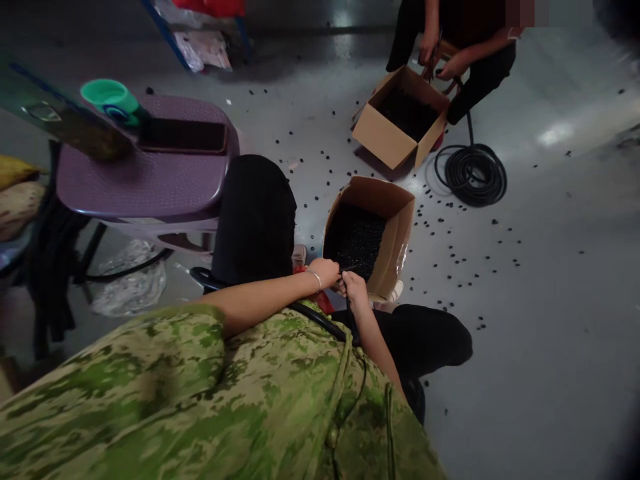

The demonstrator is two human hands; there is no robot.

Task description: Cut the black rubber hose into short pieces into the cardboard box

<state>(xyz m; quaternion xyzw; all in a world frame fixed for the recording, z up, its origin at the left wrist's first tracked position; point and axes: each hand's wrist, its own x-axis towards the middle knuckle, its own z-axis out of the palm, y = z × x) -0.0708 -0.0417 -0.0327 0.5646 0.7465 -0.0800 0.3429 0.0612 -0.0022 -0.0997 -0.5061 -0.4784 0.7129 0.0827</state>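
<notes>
Black tubes [50,253]: bundle, left edge of frame.
Purple stool [150,183]: upper left; carries clear bottle [103,140], teal cup [107,97], dark-screened phone [187,137].
Clear plastic bag [133,283]: floor, below stool.
Black hose [320,320]: frame centre, across the lap, running up toward the hands.
Left hand [325,272]: centre, fingers curled narrow; thin dark item at fingertips, can't tell what or which hand grips it.
Right hand [355,287]: just beside left, fingers pinched narrow; exact hold hidden, hose directly below.
Near carton [400,237]: open, just beyond the hands, small black pieces [355,233] inside.
Far carton [384,137]: upper right, open, dark contents; co-worker's hands [454,67] at its far edge.
Hose coil [475,175]: floor, right of far carton.
Loose black bits [463,285]: scattered over floor, right half.
</notes>
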